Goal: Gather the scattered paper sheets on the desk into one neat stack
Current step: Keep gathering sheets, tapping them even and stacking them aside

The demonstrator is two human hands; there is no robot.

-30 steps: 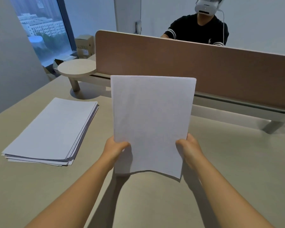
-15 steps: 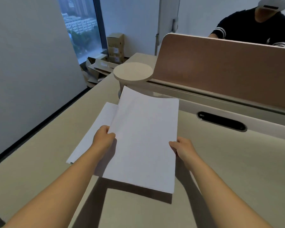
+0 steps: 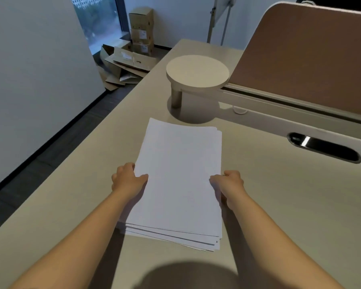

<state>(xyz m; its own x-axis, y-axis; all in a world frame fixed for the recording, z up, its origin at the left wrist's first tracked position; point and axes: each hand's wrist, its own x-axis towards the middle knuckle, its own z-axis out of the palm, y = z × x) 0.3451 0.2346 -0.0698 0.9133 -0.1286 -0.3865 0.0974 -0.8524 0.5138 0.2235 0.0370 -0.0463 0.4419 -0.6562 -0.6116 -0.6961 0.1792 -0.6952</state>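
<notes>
A stack of white paper sheets [image 3: 179, 180] lies flat on the beige desk [image 3: 279, 205] in front of me. Its near edges are slightly fanned, with several sheet edges showing at the bottom right corner. My left hand [image 3: 127, 180] grips the stack's left edge, thumb on top of the uppermost sheet. My right hand [image 3: 229, 184] grips the right edge the same way, fingers curled under or against the side. The top sheet sits roughly square on the pile.
A round raised shelf [image 3: 197, 71] on a short leg stands just beyond the stack. A brown divider panel [image 3: 304, 55] runs along the desk's back right, with a dark cable slot [image 3: 323, 147] in front. Cardboard boxes [image 3: 141, 30] lie on the floor at left.
I carried the sheets from mid-air leftward and lowered them onto the pile on the desk. They now lie flat on it, with both hands at its sides.
</notes>
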